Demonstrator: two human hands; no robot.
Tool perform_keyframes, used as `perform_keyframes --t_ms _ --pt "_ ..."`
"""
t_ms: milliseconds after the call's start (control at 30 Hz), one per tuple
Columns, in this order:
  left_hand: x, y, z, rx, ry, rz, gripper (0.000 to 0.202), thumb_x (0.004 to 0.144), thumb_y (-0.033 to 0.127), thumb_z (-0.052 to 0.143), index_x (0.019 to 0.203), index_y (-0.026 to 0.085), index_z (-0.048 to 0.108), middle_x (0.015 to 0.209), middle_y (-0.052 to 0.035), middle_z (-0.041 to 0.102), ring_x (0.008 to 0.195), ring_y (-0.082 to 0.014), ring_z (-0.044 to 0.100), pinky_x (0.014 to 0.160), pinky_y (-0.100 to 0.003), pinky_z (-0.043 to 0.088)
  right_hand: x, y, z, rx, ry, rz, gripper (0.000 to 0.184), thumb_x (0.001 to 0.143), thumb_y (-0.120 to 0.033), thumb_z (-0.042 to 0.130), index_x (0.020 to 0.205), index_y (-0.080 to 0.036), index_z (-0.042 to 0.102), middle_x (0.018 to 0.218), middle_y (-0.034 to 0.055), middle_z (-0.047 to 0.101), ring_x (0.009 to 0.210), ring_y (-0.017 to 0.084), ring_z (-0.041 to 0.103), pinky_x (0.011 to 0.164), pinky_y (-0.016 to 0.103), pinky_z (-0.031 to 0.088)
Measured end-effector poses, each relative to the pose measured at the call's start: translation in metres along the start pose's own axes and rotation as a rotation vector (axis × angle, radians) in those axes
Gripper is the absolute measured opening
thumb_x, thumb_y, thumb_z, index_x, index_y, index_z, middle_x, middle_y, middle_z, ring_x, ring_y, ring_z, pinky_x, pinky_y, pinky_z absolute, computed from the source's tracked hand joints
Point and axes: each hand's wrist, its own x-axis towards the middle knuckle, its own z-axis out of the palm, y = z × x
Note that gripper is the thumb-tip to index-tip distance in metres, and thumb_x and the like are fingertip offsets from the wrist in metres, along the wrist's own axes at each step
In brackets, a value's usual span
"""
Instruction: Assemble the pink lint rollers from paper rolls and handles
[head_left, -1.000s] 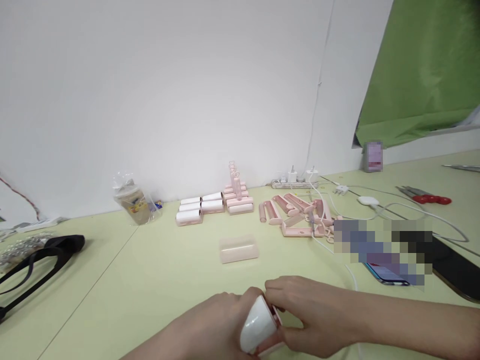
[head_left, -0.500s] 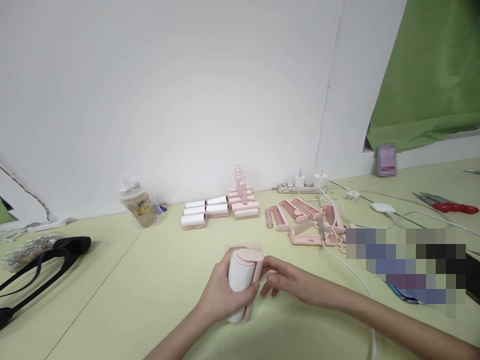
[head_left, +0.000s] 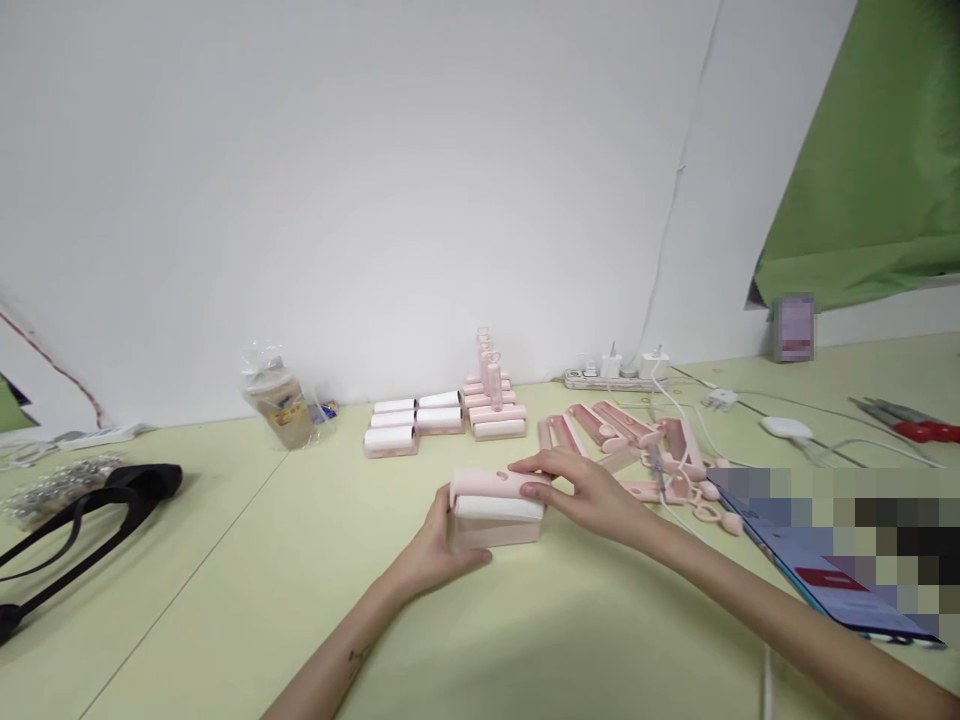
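Note:
A pink lint roller with a white roll lies sideways over a clear cover on the pale green table. My left hand grips its left end from below. My right hand rests fingers on its pink top from the right. Beyond it, against the wall, stand stacked pink-and-white rollers and a pile of pink rollers. Loose pink handles lie to the right.
A plastic bag with a cup stands at back left, a black strap at far left. A power strip with chargers, white cables, red-handled scissors and a phone lie at right. Green sheet hangs top right.
Both hands carried the roller from close to me out to the clear cover mid-table, turning it from upright to lying sideways on the cover.

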Motion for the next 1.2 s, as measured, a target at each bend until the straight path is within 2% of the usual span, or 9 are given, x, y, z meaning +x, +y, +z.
perform_keyframes --t_ms 67,233,400,500,667,867,1033,1133,1200 --pt "0.000 -0.003 0.005 -0.047 -0.026 0.016 0.068 0.067 0.029 0.066 0.123 0.022 0.027 0.117 -0.0068 0.047 0.109 -0.0214 0.045 0.092 -0.034 0.036 -0.001 0.005 0.003 -0.110 -0.015 -0.058 0.030 0.086 -0.040 0.044 0.105 -0.024 0.061 0.097 0.0052 0.063 0.091 0.020 0.054 0.076 0.032 0.042" --pt "-0.001 -0.004 0.013 -0.051 -0.038 0.006 0.065 0.065 0.028 0.068 0.119 0.023 0.032 0.115 -0.0063 0.048 0.104 -0.0209 0.047 0.091 -0.033 0.036 -0.008 0.004 0.008 -0.269 -0.032 -0.165 0.029 0.089 -0.035 0.040 0.102 -0.024 0.063 0.086 0.0061 0.063 0.086 0.019 0.053 0.069 0.030 0.043" --pt "-0.002 -0.003 0.013 -0.077 -0.048 0.037 0.056 0.067 0.026 0.067 0.114 0.022 0.037 0.112 -0.0043 0.052 0.105 -0.0213 0.047 0.090 -0.033 0.037 -0.015 0.008 0.012 -0.156 0.111 -0.163 0.024 0.088 -0.031 0.045 0.102 -0.022 0.062 0.089 0.0046 0.064 0.086 0.017 0.055 0.075 0.029 0.043" --pt "-0.003 -0.004 0.014 -0.083 -0.048 0.037 0.057 0.067 0.026 0.066 0.115 0.023 0.036 0.112 -0.0036 0.052 0.105 -0.0207 0.047 0.089 -0.033 0.038 -0.019 0.013 0.018 -0.091 0.138 -0.127 0.023 0.087 -0.030 0.047 0.102 -0.022 0.061 0.090 0.0038 0.064 0.087 0.016 0.055 0.077 0.029 0.043" --pt "-0.003 -0.005 0.015 -0.063 -0.036 -0.001 0.071 0.065 0.025 0.068 0.123 0.024 0.027 0.108 -0.0041 0.051 0.100 -0.0196 0.049 0.088 -0.032 0.038 -0.021 0.016 0.023 -0.123 0.073 -0.086 0.024 0.087 -0.032 0.046 0.102 -0.022 0.061 0.093 0.0044 0.063 0.089 0.017 0.054 0.077 0.030 0.043" --pt "-0.003 -0.008 0.015 -0.039 -0.044 0.076 0.076 0.068 0.025 0.066 0.127 0.029 0.018 0.115 -0.0044 0.046 0.105 -0.0185 0.047 0.093 -0.033 0.034 -0.024 0.016 0.026 -0.190 -0.044 -0.053 0.024 0.086 -0.032 0.046 0.097 -0.022 0.064 0.096 0.0067 0.060 0.093 0.019 0.053 0.078 0.031 0.043" --pt "-0.006 -0.012 0.017 0.045 -0.072 0.110 0.065 0.070 0.027 0.065 0.124 0.028 0.029 0.120 -0.0062 0.044 0.111 -0.0221 0.043 0.095 -0.035 0.032 -0.008 0.026 0.007 -0.330 -0.036 0.105 0.027 0.083 -0.039 0.048 0.102 -0.024 0.060 0.108 0.0039 0.055 0.100 0.015 0.052 0.084 0.024 0.042" --pt "-0.009 -0.009 0.022 -0.009 -0.102 0.125 0.075 0.068 0.025 0.065 0.126 0.028 0.017 0.115 -0.0057 0.047 0.107 -0.0207 0.047 0.093 -0.035 0.034 0.020 0.041 -0.016 -0.472 0.022 0.254 0.026 0.088 -0.030 0.039 0.095 -0.018 0.061 0.100 0.0061 0.060 0.095 0.016 0.054 0.081 0.025 0.041" --pt "-0.010 -0.006 0.025 -0.021 -0.125 0.120 0.079 0.068 0.023 0.065 0.125 0.029 0.013 0.114 -0.0048 0.048 0.105 -0.0198 0.048 0.092 -0.035 0.035 0.039 0.052 -0.029 -0.555 0.016 0.357 0.026 0.087 -0.031 0.041 0.085 -0.015 0.062 0.089 0.0073 0.062 0.085 0.017 0.056 0.077 0.029 0.042"
